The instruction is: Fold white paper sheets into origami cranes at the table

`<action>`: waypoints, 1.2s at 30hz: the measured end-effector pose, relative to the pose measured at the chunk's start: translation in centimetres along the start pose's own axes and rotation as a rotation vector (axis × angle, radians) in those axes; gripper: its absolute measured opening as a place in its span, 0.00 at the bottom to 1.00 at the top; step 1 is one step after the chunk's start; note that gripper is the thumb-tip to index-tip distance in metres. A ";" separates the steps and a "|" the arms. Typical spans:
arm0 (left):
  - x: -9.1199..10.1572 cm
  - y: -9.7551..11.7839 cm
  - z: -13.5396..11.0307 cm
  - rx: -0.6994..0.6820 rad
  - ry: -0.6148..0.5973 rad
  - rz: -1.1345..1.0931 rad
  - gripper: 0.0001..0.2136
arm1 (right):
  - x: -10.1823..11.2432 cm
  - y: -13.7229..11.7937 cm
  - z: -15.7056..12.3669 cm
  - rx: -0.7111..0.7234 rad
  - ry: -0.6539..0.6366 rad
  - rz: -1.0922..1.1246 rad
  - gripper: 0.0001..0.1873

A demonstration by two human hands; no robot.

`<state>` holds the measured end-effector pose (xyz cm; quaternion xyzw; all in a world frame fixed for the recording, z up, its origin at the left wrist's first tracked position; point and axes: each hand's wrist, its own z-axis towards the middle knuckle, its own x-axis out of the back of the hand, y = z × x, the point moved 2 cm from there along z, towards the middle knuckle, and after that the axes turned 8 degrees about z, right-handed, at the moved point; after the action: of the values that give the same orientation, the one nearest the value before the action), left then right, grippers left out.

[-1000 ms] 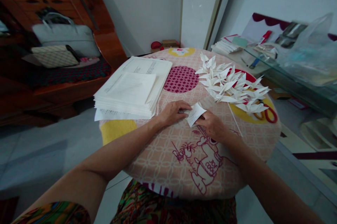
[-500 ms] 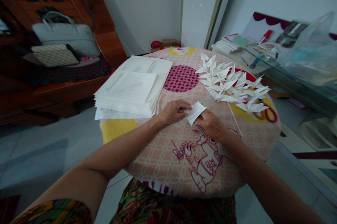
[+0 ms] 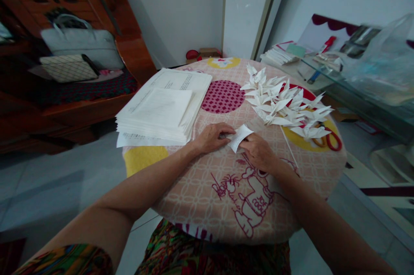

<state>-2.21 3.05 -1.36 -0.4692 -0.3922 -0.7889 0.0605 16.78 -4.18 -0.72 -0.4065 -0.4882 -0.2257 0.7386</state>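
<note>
Between my hands, low over the cloth-covered round table (image 3: pixel 200 197), is a small folded piece of white paper (image 3: pixel 238 137). My left hand (image 3: pixel 213 137) pinches its left edge between thumb and fingers. On the other side my right hand (image 3: pixel 258 151) grips the paper's right edge, its fingertips partly hidden behind it. To the upper right lies a heap of folded white paper cranes (image 3: pixel 278 100). A stack of white paper sheets (image 3: pixel 155 113), some printed, with smaller squares on top, sits to the left of my hands.
Scissors with red handles (image 3: pixel 333 139) lie at the table's right edge, partly under the cranes. A thin white stick (image 3: pixel 289 145) rests near my right wrist. At the right stands a glass shelf (image 3: pixel 359 89) with a plastic bag (image 3: pixel 381 64). A wooden bench (image 3: pixel 129 59) holds a grey handbag (image 3: pixel 80 44).
My right fingers have shifted slightly on the paper's right edge. My left hand stays in place, and the paper has barely moved.
</note>
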 end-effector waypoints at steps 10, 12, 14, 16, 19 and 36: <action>-0.2 0.2 0.0 -0.006 0.017 0.050 0.18 | -0.4 -0.4 0.8 -0.215 0.069 -0.007 0.14; -0.2 0.1 -0.1 0.008 0.033 0.036 0.19 | -0.4 -0.6 1.2 -0.233 0.056 -0.017 0.15; -0.3 0.1 -0.1 0.008 0.040 0.012 0.19 | -0.2 -0.9 1.6 -0.236 0.030 -0.028 0.15; -0.4 0.0 -0.2 0.006 0.040 -0.001 0.19 | 0.0 -1.1 2.0 -0.257 -0.003 -0.046 0.15; -0.4 -0.1 -0.2 -0.004 0.033 0.019 0.19 | 0.2 -1.3 2.3 -0.317 -0.046 -0.068 0.15; 0.5 1.2 0.0 0.031 0.035 -0.026 0.18 | 0.3 -0.8 2.0 -0.333 0.039 0.043 0.15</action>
<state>-1.94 2.40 -0.33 -0.4491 -0.4091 -0.7917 0.0644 15.24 -2.98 0.26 -0.5290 -0.4208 -0.2955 0.6751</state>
